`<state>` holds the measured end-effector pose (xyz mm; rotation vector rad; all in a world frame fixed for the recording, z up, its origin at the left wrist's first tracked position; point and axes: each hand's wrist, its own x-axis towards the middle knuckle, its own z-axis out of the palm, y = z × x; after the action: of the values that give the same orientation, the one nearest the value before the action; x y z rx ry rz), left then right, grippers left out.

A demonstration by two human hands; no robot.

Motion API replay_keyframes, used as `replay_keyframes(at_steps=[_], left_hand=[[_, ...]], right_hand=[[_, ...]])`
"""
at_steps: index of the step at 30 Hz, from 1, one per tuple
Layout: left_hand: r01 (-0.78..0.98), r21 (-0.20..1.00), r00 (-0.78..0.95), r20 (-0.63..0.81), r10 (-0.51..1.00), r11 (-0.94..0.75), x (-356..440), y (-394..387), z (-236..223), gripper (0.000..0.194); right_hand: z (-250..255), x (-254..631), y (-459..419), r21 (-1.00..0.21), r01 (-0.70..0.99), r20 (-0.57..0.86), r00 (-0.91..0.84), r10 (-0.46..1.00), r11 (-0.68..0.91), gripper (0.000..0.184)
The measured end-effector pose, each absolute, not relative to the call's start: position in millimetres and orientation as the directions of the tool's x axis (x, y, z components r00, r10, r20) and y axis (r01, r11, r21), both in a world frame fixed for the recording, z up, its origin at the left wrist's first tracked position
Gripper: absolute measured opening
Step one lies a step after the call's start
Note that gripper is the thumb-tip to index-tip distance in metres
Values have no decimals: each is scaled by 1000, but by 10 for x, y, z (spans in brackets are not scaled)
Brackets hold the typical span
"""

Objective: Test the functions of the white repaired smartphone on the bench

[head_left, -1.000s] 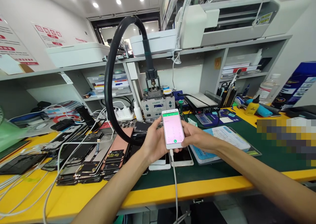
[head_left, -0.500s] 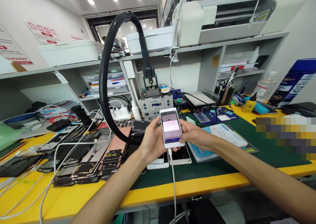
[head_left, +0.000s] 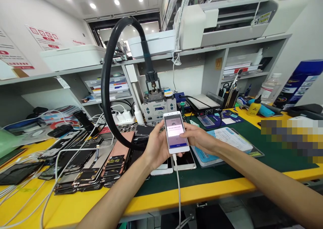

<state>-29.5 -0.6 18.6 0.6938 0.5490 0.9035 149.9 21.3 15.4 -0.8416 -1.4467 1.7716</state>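
A white smartphone (head_left: pixel 173 140) is held up over the bench, its lit screen showing a pale pop-up box and a dark blue bar at the bottom. My left hand (head_left: pixel 156 145) is closed round its left side and back. On the right edge, the fingers of my right hand (head_left: pixel 200 139) hold the phone while the thumb lies over the lower middle of the screen. A white charging cable (head_left: pixel 178 185) runs from the phone's bottom end down past the bench edge. Below the phone lie another white-framed phone (head_left: pixel 188 161) and a white device (head_left: pixel 161 171), partly covered.
Stacked phone screens and parts (head_left: pixel 88 168) lie left, with loose white cables. A thick black hose (head_left: pixel 106 77) arches beside a grey soldering station (head_left: pixel 158 110). On the green mat (head_left: pixel 227 168) rests a blue-and-white box (head_left: pixel 224 141); a yellow bottle (head_left: pixel 254 107) stands at right.
My right thumb has moved up from the phone's lower right corner to the middle of the screen. My left hand keeps its grip, and the pop-up still shows.
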Motion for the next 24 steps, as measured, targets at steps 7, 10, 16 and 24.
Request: replay_keyframes(at_steps=[7,10,16,24], left_hand=[[-511,746,514,-135,847,428,-295,2,174,61],[-512,744,515,-135,846,430,-301,12,157,61],[-511,742,520,-136,844,434,-307,13,143,62],[-511,741,515,-141,846,435,-304,3,161,61]], right_hand=[[180,1484,197,-984,-108,-64,-535,842,-143,39],[176,1479,197,-985,-98,-66,-538,840,-141,40],[172,1478,213,-990,-64,-74,-521,850,-125,40],[175,1469,198,-991,-49,-83,-517,852,-126,40]])
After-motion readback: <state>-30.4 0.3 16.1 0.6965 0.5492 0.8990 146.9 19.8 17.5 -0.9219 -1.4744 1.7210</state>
